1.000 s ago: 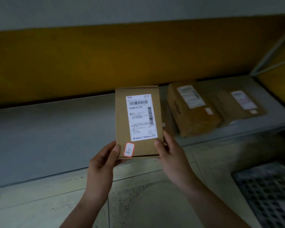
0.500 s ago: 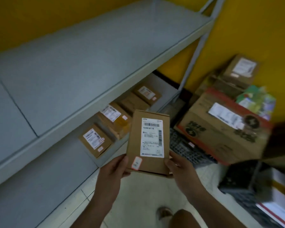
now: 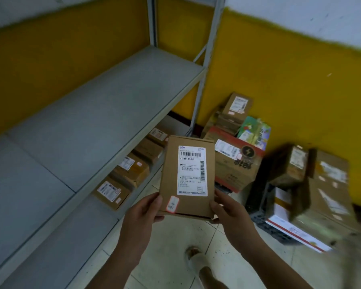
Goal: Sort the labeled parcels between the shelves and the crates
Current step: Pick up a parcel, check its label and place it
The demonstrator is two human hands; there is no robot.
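Note:
I hold a flat brown parcel (image 3: 171, 174) upright in front of me, its white barcode label and small red-edged sticker facing me. My left hand (image 3: 141, 215) grips its lower left corner, thumb on the front. My right hand (image 3: 227, 211) grips the lower right corner. To the left runs a grey metal shelf (image 3: 104, 113). On the lowest shelf lie several labeled brown parcels (image 3: 131, 168). A black crate (image 3: 263, 224) on the floor at right holds parcels.
A red-and-brown carton (image 3: 235, 170) and stacked boxes (image 3: 235, 109) stand in the yellow-walled corner. More boxes (image 3: 329, 188) pile up at right. White floor tiles and my foot (image 3: 194, 259) lie below the hands. The shelf's upright post (image 3: 204, 65) stands near the corner.
The view has swung up and right, from the bottom shelf to the whole rack and the corner boxes. Both hands keep the same hold on the parcel.

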